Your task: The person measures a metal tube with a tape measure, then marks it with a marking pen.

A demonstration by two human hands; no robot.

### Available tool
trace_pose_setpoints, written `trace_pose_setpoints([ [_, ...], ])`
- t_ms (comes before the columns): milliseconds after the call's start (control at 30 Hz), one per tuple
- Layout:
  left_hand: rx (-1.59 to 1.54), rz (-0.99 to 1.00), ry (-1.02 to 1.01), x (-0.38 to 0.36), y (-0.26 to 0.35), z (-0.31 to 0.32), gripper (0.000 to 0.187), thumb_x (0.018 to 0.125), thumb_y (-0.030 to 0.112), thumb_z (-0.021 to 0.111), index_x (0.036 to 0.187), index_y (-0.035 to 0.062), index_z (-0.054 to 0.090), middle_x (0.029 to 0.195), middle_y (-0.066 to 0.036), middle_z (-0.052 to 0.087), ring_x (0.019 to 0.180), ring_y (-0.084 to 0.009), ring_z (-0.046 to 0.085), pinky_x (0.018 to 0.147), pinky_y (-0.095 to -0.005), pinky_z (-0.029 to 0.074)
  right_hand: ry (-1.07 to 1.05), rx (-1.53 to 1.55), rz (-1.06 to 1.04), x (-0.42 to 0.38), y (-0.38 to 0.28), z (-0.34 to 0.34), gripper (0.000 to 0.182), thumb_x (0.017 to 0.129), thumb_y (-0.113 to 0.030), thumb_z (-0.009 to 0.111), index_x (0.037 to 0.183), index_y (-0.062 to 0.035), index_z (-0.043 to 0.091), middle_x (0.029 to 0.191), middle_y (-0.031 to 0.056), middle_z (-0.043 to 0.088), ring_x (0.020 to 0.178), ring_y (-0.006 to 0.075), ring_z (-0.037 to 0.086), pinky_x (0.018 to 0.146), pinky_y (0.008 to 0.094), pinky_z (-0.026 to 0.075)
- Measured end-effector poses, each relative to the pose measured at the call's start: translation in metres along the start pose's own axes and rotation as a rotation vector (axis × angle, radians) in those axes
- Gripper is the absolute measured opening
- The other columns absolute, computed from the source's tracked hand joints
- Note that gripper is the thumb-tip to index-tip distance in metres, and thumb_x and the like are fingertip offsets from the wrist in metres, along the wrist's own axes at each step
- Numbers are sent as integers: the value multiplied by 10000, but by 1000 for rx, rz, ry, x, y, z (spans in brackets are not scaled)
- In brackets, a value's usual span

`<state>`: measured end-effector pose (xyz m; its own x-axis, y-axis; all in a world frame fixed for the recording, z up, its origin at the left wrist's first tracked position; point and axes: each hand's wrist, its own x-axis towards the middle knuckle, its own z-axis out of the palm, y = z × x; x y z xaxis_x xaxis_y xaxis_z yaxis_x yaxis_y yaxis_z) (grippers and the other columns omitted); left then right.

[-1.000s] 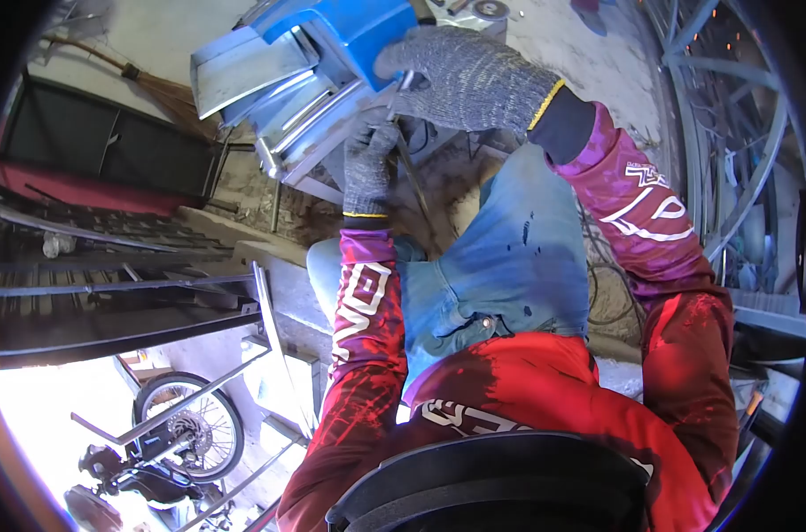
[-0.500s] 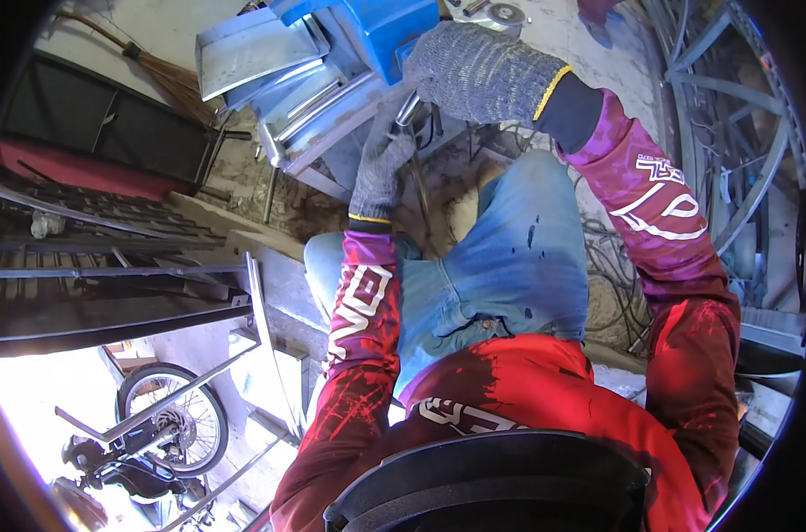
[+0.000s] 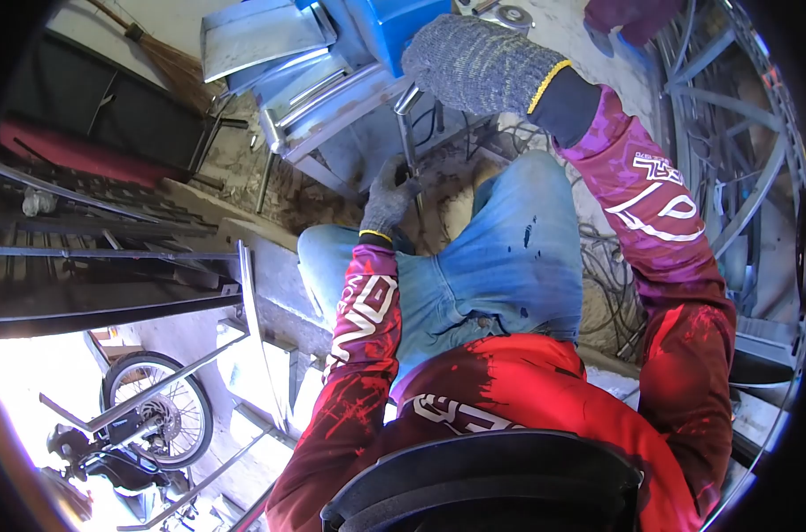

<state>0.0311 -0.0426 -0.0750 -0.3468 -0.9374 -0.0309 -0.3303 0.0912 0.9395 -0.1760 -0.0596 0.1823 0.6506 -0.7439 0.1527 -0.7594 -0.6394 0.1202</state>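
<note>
My left hand (image 3: 389,197), in a grey knit glove, is curled with thumb and fingers around the lower part of a shiny metal leg (image 3: 405,129). That leg stands at the corner of a low metal stand (image 3: 332,120). My right hand (image 3: 469,66), gloved in grey with a yellow cuff edge, is over the top of the leg, beside a bright blue box-like part (image 3: 403,27). The back of the glove hides its fingers and whatever they touch.
A metal tray (image 3: 261,40) lies on the stand. Loose cables (image 3: 602,266) run along the floor at right, near a steel frame (image 3: 731,106). A grinding disc (image 3: 513,16) and another person's leg (image 3: 629,18) are at the top. A motorcycle wheel (image 3: 159,408) stands lower left.
My left hand has slid down the leg toward my knees, uncovering its upper part. My right hand has barely shifted. Another person's leg shows more at the top right.
</note>
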Motion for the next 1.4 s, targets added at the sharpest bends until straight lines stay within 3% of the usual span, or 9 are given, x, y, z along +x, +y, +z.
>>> trace_pose_setpoints([
  [300,42,0,59,10,-55,10,509,794,178,766,1245,58,563,1064,-150,656,994,-286,631,894,-394,496,74,-49,-76,1,-3,4,179,784,-174,582,788,-55,716,757,168,681,720,321,668,675,435,534],
  [567,180,-53,94,5,-52,9,548,782,210,770,1272,83,561,1149,-206,660,1070,-350,648,904,-426,514,19,-81,-107,2,-8,-1,193,776,-170,574,779,-32,709,744,176,678,721,318,675,665,442,534],
  [767,274,-88,65,5,-47,9,471,820,214,710,1256,93,580,1174,-242,645,1071,-408,631,903,-446,518,-83,-117,-176,18,-5,-3,197,783,-169,577,799,-23,707,759,183,680,730,314,677,665,436,535],
  [833,400,-33,10,4,-34,2,386,846,176,635,1224,101,611,1176,-247,641,1061,-429,624,909,-460,515,-143,-102,-201,18,0,-1,199,785,-169,578,805,-20,707,764,186,681,733,313,678,665,435,535],
  [900,747,193,10,-5,-16,-6,480,792,47,568,1271,48,597,1166,-248,655,1070,-404,638,930,-419,511,-213,-54,-215,5,-6,-2,200,788,-169,578,812,-17,706,769,188,681,736,312,678,665,433,536],
  [967,446,57,185,8,-50,-7,385,840,97,559,1215,91,642,1203,-241,634,1065,-419,634,927,-434,516,-258,-15,-217,-13,-30,-17,202,790,-168,579,818,-13,706,774,190,682,740,310,679,666,431,536],
  [1067,232,73,228,10,-60,-8,391,839,113,591,1225,80,637,1168,-232,654,1075,-390,646,924,-423,520,-297,-1,-222,-8,-50,-27,205,793,-168,580,828,-9,705,782,194,683,744,308,680,666,428,536],
  [1367,171,57,112,6,-33,-2,333,845,146,674,1164,51,652,1012,-223,690,966,-341,681,857,-416,521,-330,-110,-244,5,-64,-36,216,804,-167,584,858,6,702,804,204,685,758,303,683,667,419,538],
  [1400,183,-10,49,6,-24,-3,347,856,137,706,1174,15,642,1038,-142,708,955,-211,656,864,-365,510,-323,-135,-250,6,-61,-35,217,805,-167,584,861,7,702,806,205,685,759,302,683,667,418,538],
])
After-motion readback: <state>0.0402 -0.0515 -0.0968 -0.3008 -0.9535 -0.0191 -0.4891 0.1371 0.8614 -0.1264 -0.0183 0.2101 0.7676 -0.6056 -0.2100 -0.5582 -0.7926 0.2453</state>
